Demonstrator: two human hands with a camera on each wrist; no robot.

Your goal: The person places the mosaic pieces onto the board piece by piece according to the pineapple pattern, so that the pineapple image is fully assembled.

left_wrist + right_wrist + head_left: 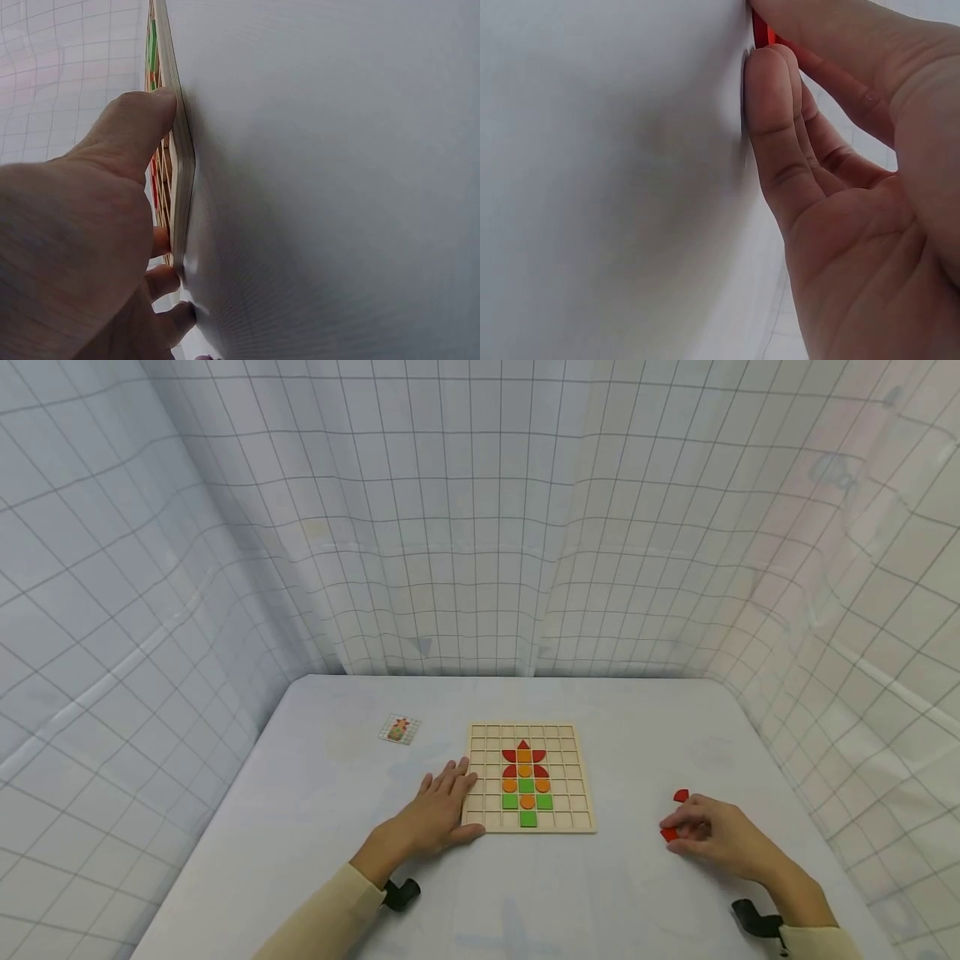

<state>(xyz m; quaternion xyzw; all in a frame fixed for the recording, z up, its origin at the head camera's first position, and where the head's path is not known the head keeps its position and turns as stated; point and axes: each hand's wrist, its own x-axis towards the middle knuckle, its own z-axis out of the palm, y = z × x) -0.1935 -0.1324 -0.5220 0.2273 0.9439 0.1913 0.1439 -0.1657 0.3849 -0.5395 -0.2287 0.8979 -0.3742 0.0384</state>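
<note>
A wooden grid board (pixel 581 777) lies on the white table (pixel 337 793). Red, orange and green pieces (pixel 526 781) form a flower shape on it. My left hand (pixel 450 802) lies flat beside the board's left edge, fingers straight. In the left wrist view its thumb (pixel 142 124) presses against the board's rim (pixel 181 172). To the right of the board my right hand (pixel 678 827) pinches a small red piece (pixel 667 834) down on the table. The right wrist view shows that red piece (pixel 760 31) between thumb and curled fingers (pixel 769 97). A second red piece (pixel 681 795) lies just beyond the hand.
A small pattern card (pixel 399 729) lies on the table left of the board's far corner. White gridded curtains (pixel 480 527) close in the table on three sides. Dark wrist straps (pixel 401 893) show at both sleeves.
</note>
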